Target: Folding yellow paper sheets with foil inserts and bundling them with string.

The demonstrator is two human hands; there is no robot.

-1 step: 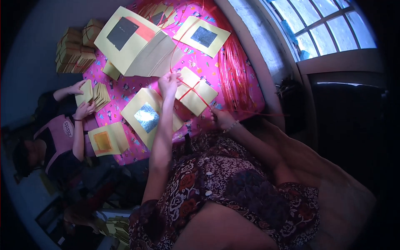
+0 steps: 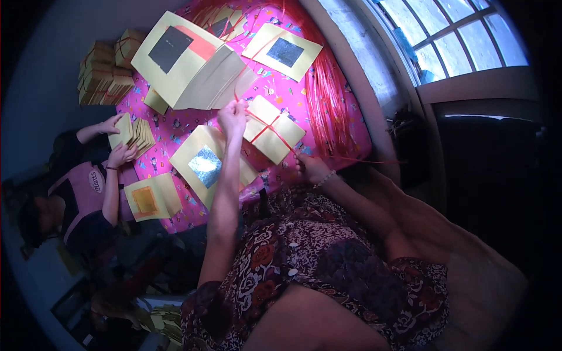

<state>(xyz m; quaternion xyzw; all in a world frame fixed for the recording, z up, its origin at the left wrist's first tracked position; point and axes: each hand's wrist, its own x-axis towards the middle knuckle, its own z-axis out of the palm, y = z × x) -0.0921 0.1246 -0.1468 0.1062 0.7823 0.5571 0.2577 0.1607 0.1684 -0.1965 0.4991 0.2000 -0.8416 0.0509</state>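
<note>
though taut, red string (partly hidden)

Cool daylight enters through the window at upper right, its panes nearly washed out. The tied yellow packet is clearly lit; a silver square glares. The lower left is murky, and straight edges bend toward the black rim.

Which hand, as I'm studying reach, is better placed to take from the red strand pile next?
Probably the right hand: it's nearer the red strand pile, while the left hand is across the yellow bundle.
</note>
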